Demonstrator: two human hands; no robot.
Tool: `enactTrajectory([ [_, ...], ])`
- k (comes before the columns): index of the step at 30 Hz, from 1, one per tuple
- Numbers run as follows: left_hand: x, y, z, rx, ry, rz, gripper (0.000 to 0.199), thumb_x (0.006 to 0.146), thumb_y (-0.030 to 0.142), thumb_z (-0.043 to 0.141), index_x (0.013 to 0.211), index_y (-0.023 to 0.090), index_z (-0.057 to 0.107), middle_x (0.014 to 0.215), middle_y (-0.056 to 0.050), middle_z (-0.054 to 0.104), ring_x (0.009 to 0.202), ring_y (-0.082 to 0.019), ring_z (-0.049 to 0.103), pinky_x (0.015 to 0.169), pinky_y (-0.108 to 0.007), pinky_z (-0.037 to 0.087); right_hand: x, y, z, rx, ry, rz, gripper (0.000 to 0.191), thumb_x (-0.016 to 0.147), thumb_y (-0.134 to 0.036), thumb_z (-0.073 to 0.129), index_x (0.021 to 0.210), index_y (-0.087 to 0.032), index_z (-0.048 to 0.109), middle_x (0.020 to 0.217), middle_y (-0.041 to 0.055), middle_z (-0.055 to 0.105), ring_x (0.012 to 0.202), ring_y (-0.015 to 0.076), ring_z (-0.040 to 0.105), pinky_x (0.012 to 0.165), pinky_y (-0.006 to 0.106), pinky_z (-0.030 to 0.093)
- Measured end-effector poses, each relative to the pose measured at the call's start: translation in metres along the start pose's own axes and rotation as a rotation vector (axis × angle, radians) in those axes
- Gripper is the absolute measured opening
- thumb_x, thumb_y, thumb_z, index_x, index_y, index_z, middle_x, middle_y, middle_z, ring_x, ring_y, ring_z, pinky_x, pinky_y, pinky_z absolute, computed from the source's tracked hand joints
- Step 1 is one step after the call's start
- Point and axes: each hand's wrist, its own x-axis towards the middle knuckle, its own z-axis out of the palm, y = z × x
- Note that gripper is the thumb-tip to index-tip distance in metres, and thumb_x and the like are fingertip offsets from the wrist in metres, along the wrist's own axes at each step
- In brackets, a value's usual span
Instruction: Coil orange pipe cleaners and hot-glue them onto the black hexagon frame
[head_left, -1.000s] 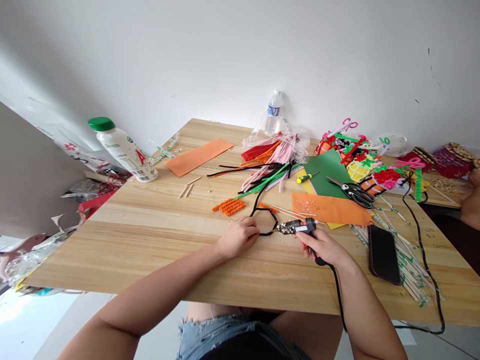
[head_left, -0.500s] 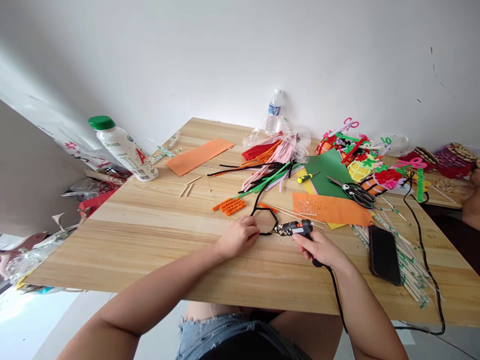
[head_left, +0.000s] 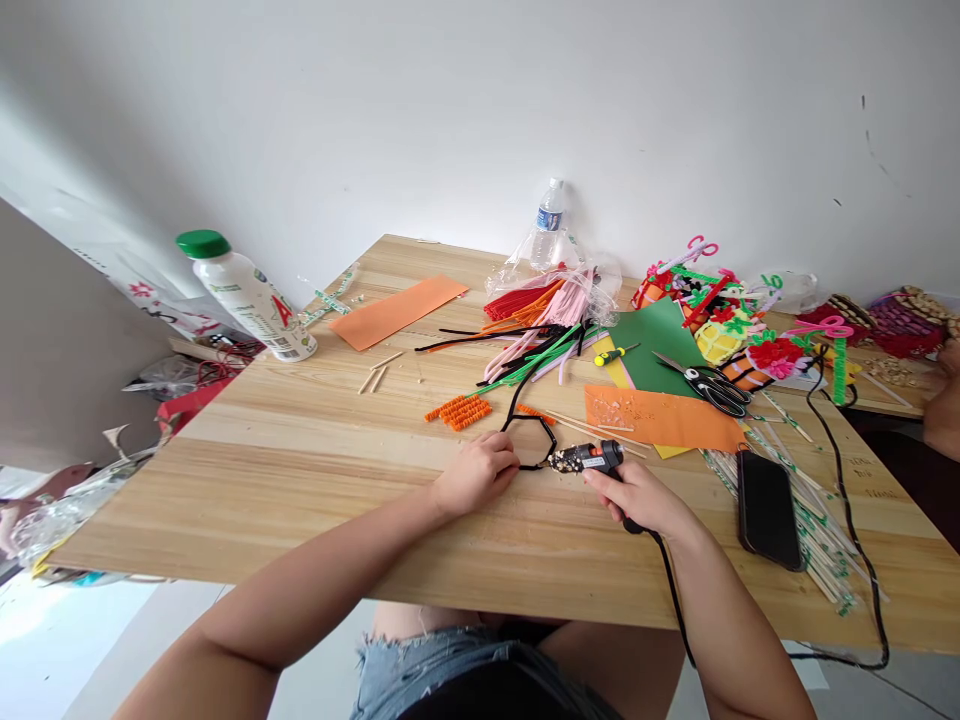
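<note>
My left hand (head_left: 480,470) is closed on a black pipe cleaner (head_left: 554,437), bent into an angular loop just above the table. In my right hand (head_left: 637,490) is a black glue gun (head_left: 600,457), gripped by its handle, with bits stuck around its front. Its nozzle points left and meets, or nearly meets, the loop's lower right corner; actual contact is hard to make out. Tight orange pipe-cleaner coils (head_left: 459,411) lie just beyond my left hand. Thin wooden sticks (head_left: 600,430) rest behind the glue gun.
Pipe cleaners in several colours (head_left: 532,320) spread at the back centre. Scissors (head_left: 712,388) lie on green paper (head_left: 660,340); a phone (head_left: 769,508) rests on wrapped sticks at right. A white bottle (head_left: 251,300) stands left. The cord (head_left: 847,510) runs along the right. Another person's arm (head_left: 943,400) shows far right.
Almost nothing differs. The glue gun has shifted very slightly at the loop's corner, while my left hand stays in place on the black pipe cleaner.
</note>
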Motion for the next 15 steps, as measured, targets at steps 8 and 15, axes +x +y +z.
enactTrajectory([
  [8, 0.0002, -0.0002, 0.0000, 0.002, 0.006, 0.007, 0.024, 0.090, 0.019, 0.047, 0.083, 0.018, 0.069, 0.087, -0.007, 0.062, 0.082, -0.018, 0.059, 0.075, -0.030, 0.049, -0.0004, -0.0033, -0.0014, -0.017, 0.002, 0.023, 0.038, 0.085, -0.050, 0.052, 0.066, -0.018, 0.048, 0.055, -0.0027, 0.052, 0.041, 0.0084, 0.046, 0.041, 0.021, 0.034],
  [15, 0.0000, -0.0016, 0.0013, -0.008, 0.020, 0.023, 0.023, 0.090, 0.019, 0.048, 0.082, 0.017, 0.069, 0.086, -0.007, 0.062, 0.082, -0.018, 0.059, 0.075, -0.030, 0.049, -0.0011, -0.0076, -0.0033, -0.026, -0.004, 0.065, 0.039, 0.084, -0.053, 0.052, 0.066, -0.018, 0.049, 0.048, -0.0029, 0.050, 0.041, 0.0091, 0.045, 0.042, 0.021, 0.032],
])
